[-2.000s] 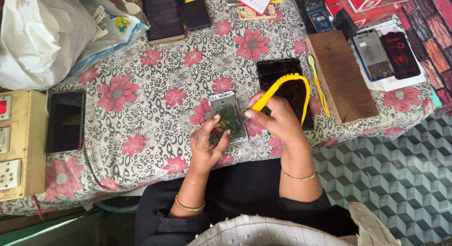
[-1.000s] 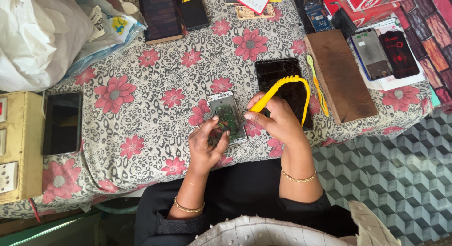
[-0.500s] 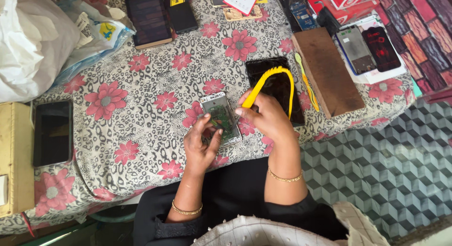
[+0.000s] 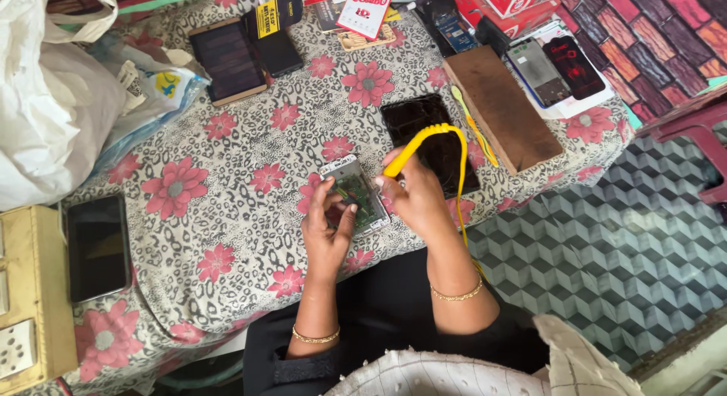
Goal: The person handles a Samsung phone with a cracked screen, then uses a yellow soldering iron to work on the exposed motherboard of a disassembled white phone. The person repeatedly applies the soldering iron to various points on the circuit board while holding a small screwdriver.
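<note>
Floral-print tablecloth (image 4: 227, 237) beside grey cube-patterned floor (image 4: 606, 244)

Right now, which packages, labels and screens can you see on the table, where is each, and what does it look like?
Dark phone: far left, black screen, unlit.
Glass panel: beside the right hand, black.
White card: top edge, red print.
Red box: top right.
Yellow label: on a black device, top.
Two phones: right, on white paper.
</note>
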